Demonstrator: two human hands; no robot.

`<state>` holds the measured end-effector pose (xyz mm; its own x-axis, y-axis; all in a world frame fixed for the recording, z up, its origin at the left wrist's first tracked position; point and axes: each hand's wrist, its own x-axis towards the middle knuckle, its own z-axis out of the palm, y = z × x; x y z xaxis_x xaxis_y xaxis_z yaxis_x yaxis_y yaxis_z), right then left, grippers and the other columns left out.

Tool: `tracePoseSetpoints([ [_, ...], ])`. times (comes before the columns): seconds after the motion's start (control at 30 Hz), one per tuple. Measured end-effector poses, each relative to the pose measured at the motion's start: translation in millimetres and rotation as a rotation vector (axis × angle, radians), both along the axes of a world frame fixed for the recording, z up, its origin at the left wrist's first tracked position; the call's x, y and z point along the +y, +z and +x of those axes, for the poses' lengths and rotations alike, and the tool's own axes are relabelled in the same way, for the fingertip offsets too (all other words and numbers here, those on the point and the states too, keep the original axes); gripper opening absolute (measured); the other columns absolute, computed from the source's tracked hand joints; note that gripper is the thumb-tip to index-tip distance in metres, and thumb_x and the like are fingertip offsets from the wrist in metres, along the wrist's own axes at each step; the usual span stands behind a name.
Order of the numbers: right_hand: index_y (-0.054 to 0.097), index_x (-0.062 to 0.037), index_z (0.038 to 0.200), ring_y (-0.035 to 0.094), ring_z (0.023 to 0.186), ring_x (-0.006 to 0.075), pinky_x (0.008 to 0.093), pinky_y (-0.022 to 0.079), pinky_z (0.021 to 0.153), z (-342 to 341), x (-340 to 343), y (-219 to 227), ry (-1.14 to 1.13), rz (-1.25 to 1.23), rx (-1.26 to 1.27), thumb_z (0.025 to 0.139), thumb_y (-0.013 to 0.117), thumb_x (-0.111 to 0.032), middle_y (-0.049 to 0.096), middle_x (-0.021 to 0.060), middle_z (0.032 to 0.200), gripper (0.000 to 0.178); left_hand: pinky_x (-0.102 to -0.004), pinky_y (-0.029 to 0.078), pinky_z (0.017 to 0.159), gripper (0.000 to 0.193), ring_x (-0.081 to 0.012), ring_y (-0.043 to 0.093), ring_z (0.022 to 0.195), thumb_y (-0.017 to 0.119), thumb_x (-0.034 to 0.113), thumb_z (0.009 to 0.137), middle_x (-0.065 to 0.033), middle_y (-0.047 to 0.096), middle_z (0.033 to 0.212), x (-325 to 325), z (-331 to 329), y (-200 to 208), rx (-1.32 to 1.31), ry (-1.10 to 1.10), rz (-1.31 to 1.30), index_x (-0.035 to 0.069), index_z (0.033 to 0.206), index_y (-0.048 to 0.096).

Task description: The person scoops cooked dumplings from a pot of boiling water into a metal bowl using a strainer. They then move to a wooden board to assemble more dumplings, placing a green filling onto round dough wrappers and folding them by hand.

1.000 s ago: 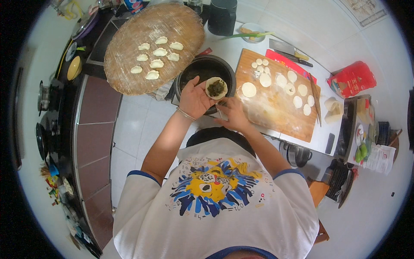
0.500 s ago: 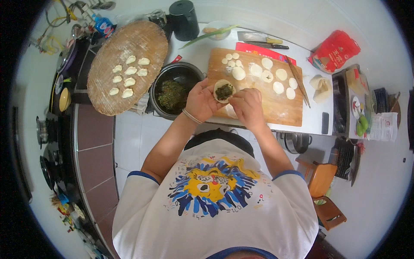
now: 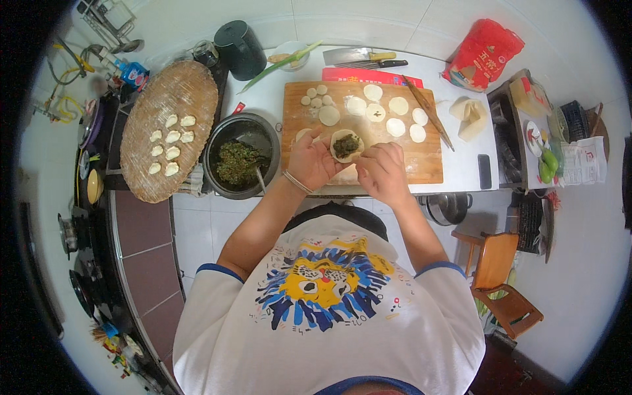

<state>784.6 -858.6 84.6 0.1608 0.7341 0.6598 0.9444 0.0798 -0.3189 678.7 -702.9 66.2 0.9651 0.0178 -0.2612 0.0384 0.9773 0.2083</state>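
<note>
A round dumpling wrapper (image 3: 334, 149) lies open across the fingers of my left hand (image 3: 311, 162), with a mound of dark green filling (image 3: 346, 145) in its middle. The fingers of my right hand (image 3: 385, 172) are bent together at the wrapper's lower right edge; the fingertips are partly hidden. Left of my hands, a dark metal pot (image 3: 212, 135) holds more chopped green filling, and a spoon handle (image 3: 261, 179) sticks up at its near side. Behind my hands, flat wrappers (image 3: 397, 106) and several small dough pieces (image 3: 316, 103) are spread on a wooden board (image 3: 421, 168).
Several folded dumplings (image 3: 172, 136) sit on a round floured tray (image 3: 141, 168) at the left. A rolling pin (image 3: 429, 113) lies on the board's right side. Beyond it are a cleaver (image 3: 347, 55), a red bag (image 3: 484, 56) and a phone (image 3: 484, 171). A wooden chair (image 3: 497, 260) stands right.
The view has swung, so the counter and its things sit farther left in it. The pot's spoon handle has come into sight. Both hands stay at the open wrapper.
</note>
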Motion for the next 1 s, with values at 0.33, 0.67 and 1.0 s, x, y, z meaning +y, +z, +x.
tracePoseSetpoints([
  [0.33, 0.06, -0.0067, 0.085, 0.051, 0.087, 0.0235, 0.0372, 0.038, 0.076, 18.4, -14.2, -3.6, -0.011, -0.008, 0.014, 0.06, 0.064, -0.005, 0.055, 0.0053, 0.088, 0.025, -0.0429, 0.039, 0.094, 0.056, -0.0284, 0.052, 0.106, 0.028, 0.041, 0.089, -0.0183, 0.051, 0.115, -12.3, 15.8, -0.9, -0.007, -0.02, 0.007, -0.005, 0.118, 0.041],
  [0.67, 0.06, -0.0086, 0.086, 0.05, 0.089, 0.0232, 0.0384, 0.037, 0.078, 20.6, -12.8, -2.9, -0.015, -0.035, 0.027, 0.06, 0.069, -0.011, 0.054, 0.0044, 0.09, 0.028, -0.0426, 0.04, 0.093, 0.056, -0.0288, 0.051, 0.106, 0.027, 0.04, 0.089, -0.0186, 0.05, 0.116, -13.1, 19.4, -7.5, -0.031, -0.001, -0.03, -0.006, 0.119, 0.04],
  [1.0, 0.062, -0.0098, 0.082, 0.051, 0.087, 0.0203, 0.035, 0.038, 0.076, 20.0, -9.1, -2.3, -0.039, -0.022, -0.054, 0.06, 0.067, -0.006, 0.054, 0.0026, 0.087, 0.022, -0.0374, 0.044, 0.09, 0.056, -0.0256, 0.054, 0.103, 0.031, 0.041, 0.089, -0.0174, 0.051, 0.115, -9.4, 20.2, -9.2, -0.054, -0.016, 0.03, -0.005, 0.119, 0.04],
])
